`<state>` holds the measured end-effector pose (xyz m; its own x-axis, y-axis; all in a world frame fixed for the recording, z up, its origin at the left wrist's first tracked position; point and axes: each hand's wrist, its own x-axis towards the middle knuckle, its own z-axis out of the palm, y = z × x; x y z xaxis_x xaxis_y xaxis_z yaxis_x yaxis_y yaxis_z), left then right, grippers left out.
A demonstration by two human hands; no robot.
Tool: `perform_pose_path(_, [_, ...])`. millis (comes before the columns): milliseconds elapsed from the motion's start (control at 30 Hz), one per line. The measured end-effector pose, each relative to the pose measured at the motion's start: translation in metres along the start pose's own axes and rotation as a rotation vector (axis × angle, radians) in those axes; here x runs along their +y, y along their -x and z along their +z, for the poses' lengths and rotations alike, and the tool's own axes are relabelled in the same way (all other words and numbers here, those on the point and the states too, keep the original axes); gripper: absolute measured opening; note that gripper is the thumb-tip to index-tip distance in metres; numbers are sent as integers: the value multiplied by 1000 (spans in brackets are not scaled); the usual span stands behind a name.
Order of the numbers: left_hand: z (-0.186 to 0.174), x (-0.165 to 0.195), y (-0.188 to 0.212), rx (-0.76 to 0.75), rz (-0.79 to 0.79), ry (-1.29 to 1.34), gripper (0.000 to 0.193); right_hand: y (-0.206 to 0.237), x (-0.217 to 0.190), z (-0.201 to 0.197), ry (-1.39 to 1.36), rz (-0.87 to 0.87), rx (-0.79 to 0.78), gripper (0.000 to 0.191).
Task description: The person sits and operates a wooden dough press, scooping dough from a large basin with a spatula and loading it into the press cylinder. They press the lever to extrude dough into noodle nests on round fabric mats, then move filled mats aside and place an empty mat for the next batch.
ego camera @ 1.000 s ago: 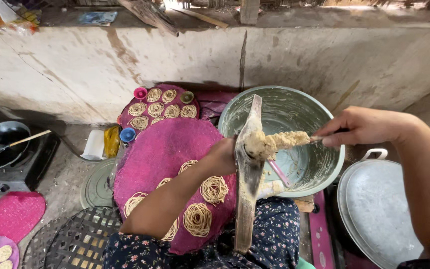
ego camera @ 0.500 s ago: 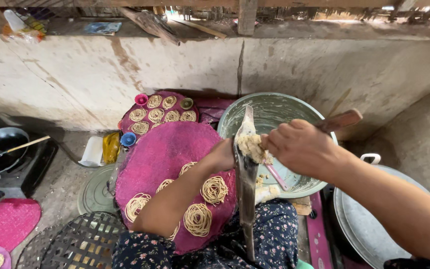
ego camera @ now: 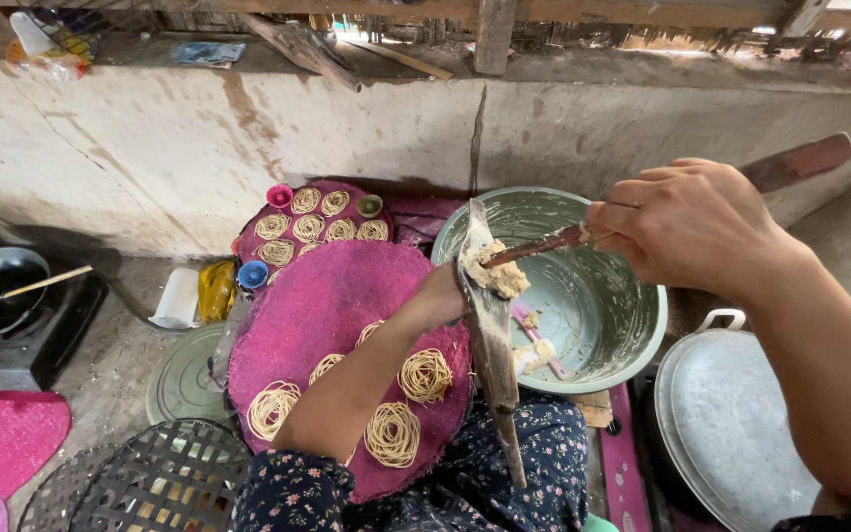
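Left hand (ego camera: 442,296) at centre, fingers hidden behind the press (ego camera: 490,325), clasping its upper part, exact grip impossible to tell; right hand (ego camera: 687,229) at 2 o'clock, fingers curled tight round a wooden stick (ego camera: 544,242); stick tip at 9 o'clock of those fingers, pushing dough (ego camera: 496,274) onto the press top; bowl (ego camera: 603,325) just behind; pink mat (ego camera: 332,305) with noodle coils (ego camera: 425,375) at 8 o'clock.

A single head-worn camera looks steeply down from close above the lap, facing the concrete wall (ego camera: 150,148) at 12 o'clock; floor (ego camera: 100,384) at 9 o'clock.
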<state>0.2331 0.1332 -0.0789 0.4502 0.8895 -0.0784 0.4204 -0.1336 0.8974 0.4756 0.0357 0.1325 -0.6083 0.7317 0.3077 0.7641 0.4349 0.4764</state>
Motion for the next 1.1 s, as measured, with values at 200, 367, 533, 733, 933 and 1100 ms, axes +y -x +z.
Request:
perform_pose_path(200, [-7,16,3,-81,-301,-4,53,-13,-1,-16,29,-40,-48,25])
perform_pose_path(367, [-10,24,8,-50,-121,-174,52,-7,3,-23,-1,112,-289,27])
perform_pose_path(533, [-5,19,5,-68,-21,-250,57,-13,-6,-16,23,39,-341,23])
perform_pose_path(733, [8,12,-2,-99,-48,-222,49,-31,-49,21,92,-236,-298,19])
perform_pose_path(933, [-9,1,-6,-5,-33,-89,53,12,16,-5,117,134,-199,29])
perform_pose_path(1100, [-7,-23,-17,91,181,135,56,33,21,-16,158,371,-467,34])
